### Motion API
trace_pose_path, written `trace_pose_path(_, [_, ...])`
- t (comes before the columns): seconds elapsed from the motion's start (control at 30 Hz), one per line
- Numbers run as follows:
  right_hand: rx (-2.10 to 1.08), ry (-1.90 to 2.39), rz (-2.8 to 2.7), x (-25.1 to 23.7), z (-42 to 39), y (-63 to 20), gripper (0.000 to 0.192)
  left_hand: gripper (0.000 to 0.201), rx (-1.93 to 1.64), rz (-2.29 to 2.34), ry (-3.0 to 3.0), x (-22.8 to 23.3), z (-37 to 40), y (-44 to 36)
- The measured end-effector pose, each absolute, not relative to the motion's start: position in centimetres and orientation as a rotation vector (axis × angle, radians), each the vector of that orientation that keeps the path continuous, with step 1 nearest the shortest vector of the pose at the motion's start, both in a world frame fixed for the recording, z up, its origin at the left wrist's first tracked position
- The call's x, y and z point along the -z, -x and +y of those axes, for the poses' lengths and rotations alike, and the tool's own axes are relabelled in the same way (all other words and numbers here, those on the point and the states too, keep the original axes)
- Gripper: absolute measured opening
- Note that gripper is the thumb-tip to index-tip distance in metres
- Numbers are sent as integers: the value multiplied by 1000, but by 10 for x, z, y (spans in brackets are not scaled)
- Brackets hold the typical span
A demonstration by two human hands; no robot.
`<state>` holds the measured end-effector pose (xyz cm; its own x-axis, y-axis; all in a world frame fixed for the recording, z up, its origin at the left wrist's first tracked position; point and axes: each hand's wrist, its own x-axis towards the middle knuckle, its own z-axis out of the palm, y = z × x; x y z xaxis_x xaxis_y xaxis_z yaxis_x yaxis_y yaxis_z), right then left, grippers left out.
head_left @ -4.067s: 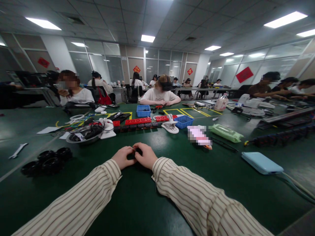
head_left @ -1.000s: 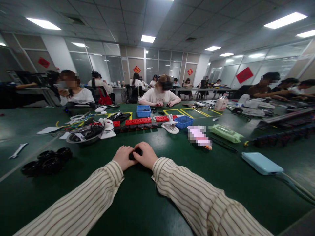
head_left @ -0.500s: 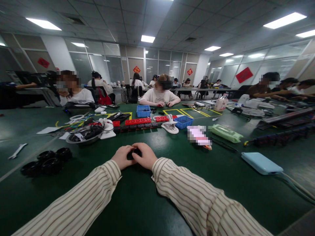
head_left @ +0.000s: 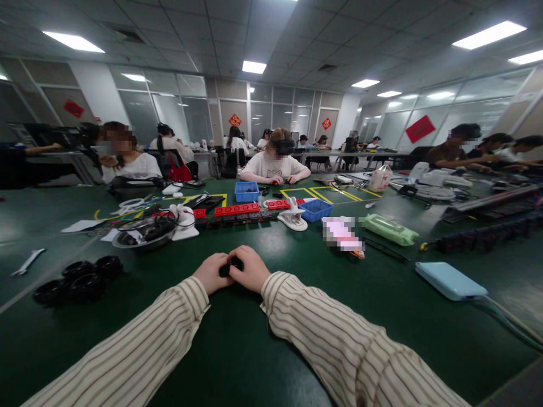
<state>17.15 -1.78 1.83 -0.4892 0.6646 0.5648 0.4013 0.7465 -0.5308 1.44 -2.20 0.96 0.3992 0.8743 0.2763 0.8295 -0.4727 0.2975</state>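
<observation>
Both hands are closing together on one small black part (head_left: 231, 265), the left hand (head_left: 211, 272) curling in from one side and the right hand (head_left: 251, 269) from the other, fingertips meeting over it so that only a dark sliver is showing between them. That part is sitting low, at or just above the green table (head_left: 237, 350), directly ahead of the person, and everything else is being placed from it here. By the look of it the step in hand is a fine fitting or pressing of the piece between the fingertips; the next move is calling for a steady pinch and small turns of the fingers rather than any reach. Which way the part is pointing, and where its long axis is running, cannot be told, since the fingers are covering most of it. Left of it, near the table edge, black rubber tyres (head_left: 74, 280) are lying in a cluster. Right of it a light blue power bank (head_left: 450, 280) is resting flat. Beyond it a row of red and black blocks (head_left: 237, 213) is stretching across, and farther still a person in a white shirt (head_left: 275, 165) is working.
</observation>
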Motion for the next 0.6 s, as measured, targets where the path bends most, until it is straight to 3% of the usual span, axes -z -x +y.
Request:
trace_pose_path(0.17, [-488, 758, -2163, -19, -19, -174, 33, 36, -668, 1384, -2516, -1, -14, -5])
trace_pose_path(0.37, [-435, 760, -2186, -22, -21, -174, 33, 52, -604, 1643, -2463, -1, -15, -6])
trace_pose_path(0.6, [-299, 970, -2131, -19, -19, -172, 33, 40, -421, 1895, -2483, -16, -28, -20])
